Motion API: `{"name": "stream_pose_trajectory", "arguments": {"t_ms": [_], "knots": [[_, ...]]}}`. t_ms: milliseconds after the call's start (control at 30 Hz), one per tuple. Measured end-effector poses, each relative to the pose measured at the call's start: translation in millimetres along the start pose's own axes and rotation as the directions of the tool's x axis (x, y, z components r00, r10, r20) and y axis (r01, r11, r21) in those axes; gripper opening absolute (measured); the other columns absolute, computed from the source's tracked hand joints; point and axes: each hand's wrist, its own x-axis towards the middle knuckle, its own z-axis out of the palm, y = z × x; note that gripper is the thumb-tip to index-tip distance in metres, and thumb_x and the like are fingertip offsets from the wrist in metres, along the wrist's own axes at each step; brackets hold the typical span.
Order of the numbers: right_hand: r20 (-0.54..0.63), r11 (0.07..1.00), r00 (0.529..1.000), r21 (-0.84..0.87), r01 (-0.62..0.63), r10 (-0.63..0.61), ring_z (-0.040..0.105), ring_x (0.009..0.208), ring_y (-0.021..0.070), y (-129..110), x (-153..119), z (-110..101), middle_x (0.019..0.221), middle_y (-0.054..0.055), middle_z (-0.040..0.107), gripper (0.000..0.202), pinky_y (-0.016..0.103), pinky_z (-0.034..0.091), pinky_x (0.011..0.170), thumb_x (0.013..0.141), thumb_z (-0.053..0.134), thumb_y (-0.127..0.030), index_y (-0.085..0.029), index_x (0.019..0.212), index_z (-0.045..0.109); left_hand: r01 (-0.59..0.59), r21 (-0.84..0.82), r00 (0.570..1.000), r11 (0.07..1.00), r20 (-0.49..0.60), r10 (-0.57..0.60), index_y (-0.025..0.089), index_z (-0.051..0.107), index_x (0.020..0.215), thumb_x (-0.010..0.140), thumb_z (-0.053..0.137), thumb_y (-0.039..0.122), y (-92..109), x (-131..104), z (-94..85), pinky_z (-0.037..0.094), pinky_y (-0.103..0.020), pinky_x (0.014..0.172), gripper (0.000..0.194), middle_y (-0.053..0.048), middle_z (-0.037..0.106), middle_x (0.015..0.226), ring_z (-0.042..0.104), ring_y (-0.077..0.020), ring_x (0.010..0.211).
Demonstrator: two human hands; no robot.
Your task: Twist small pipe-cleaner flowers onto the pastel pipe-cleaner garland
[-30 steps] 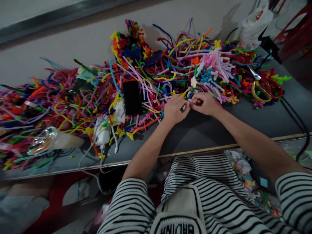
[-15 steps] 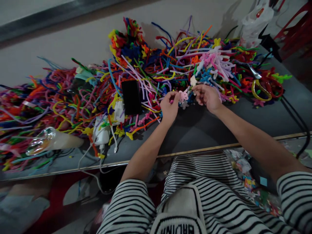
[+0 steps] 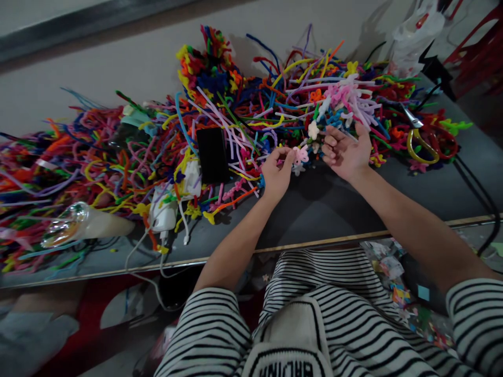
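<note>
My left hand [image 3: 280, 172] pinches a pink pipe-cleaner flower [image 3: 301, 155] between thumb and fingertips, just above the table's front part. To its right, my right hand [image 3: 346, 153] is turned palm up, fingers loosely bent and thumb spread away, with nothing visible in it. A white fuzzy flower [image 3: 313, 130] sits beyond the fingertips of both hands. Close under the pink flower lies a pale grey flower [image 3: 297, 169]. Behind my right hand rests a bundle of pink and lilac pipe cleaners [image 3: 349, 97].
Pipe cleaners [image 3: 113, 136] in many colours heap along the dark table [image 3: 314, 209]. A black phone [image 3: 212, 156] leans on them, beside a white charger [image 3: 163, 209]. Scissors [image 3: 422, 146] with yellow and red handles lie right. A plastic bag [image 3: 416, 39] stands at the back right.
My right hand has moved slightly away from the pink flower and turned palm up, its thumb spreading from the fingers. My left hand still holds the flower, shifted slightly right.
</note>
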Motion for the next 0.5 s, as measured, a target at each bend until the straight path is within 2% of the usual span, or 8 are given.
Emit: {"name": "stream_pose_trajectory", "arguments": {"t_ms": [133, 200, 267, 367, 500], "knots": [[-0.012, 0.997, 0.999, 0.075, -0.033, 0.034, 0.051, 0.060, 0.0154, 2.8, 0.3, -3.6, 0.072, 0.003, 0.058, 0.071, 0.026, 0.029, 0.042, 0.081, 0.039, -0.085, -0.023, 0.098, 0.069, -0.012, 0.006, 1.000, 1.000, 0.022, 0.012, 0.021, 0.066, 0.087, 0.090, 0.065, 0.053, -1.2, -0.2, -0.1, 0.045, -0.021, 0.054, 0.032, -0.001, 0.066, 0.077, 0.060, -0.0089, 0.066], [-0.047, 0.996, 0.999, 0.082, -0.019, 0.023, 0.061, 0.072, 0.0187, 5.2, 1.3, -3.3, 0.076, 0.005, 0.063, 0.072, 0.027, 0.040, 0.048, 0.081, 0.040, -0.085, -0.022, 0.096, 0.071, -0.014, -0.010, 1.000, 1.000, 0.018, 0.015, 0.021, 0.066, 0.086, 0.089, 0.067, 0.052, -1.6, -0.3, 0.1, 0.044, -0.021, 0.053, 0.031, -0.001, 0.066, 0.077, 0.060, -0.0090, 0.066], [-0.061, 0.998, 0.998, 0.065, 0.014, -0.010, 0.067, 0.083, 0.0227, 7.5, 2.9, -1.6, 0.075, 0.006, 0.066, 0.071, 0.032, 0.050, 0.062, 0.081, 0.041, -0.085, -0.022, 0.088, 0.071, -0.009, -0.017, 1.000, 1.000, 0.015, 0.010, 0.021, 0.067, 0.085, 0.089, 0.068, 0.051, -1.9, -0.5, 0.2, 0.044, -0.020, 0.053, 0.031, -0.001, 0.066, 0.077, 0.060, -0.0088, 0.065], [-0.040, 0.999, 0.999, -0.011, 0.033, -0.034, 0.069, 0.089, 0.0266, 10.8, 5.5, 1.7, 0.067, 0.007, 0.065, 0.065, 0.040, 0.055, 0.079, 0.081, 0.046, -0.082, -0.021, 0.074, 0.069, 0.017, -0.029, 1.000, 0.999, 0.020, -0.016, 0.021, 0.068, 0.087, 0.089, 0.068, 0.051, -2.4, -0.8, -0.1, 0.044, -0.020, 0.053, 0.030, 0.000, 0.067, 0.076, 0.059, -0.0083, 0.063], [-0.028, 0.979, 0.998, -0.200, 0.041, -0.047, 0.069, 0.085, 0.0224, 18.1, 6.0, 3.8, 0.069, 0.005, 0.066, 0.050, 0.035, 0.057, 0.075, 0.081, 0.063, -0.070, -0.021, 0.078, 0.070, 0.012, -0.034, 0.999, 0.999, 0.030, -0.011, 0.021, 0.070, 0.088, 0.089, 0.069, 0.050, -2.5, -1.3, -0.6, 0.044, -0.020, 0.054, 0.029, 0.000, 0.068, 0.076, 0.060, -0.0083, 0.063]]}}
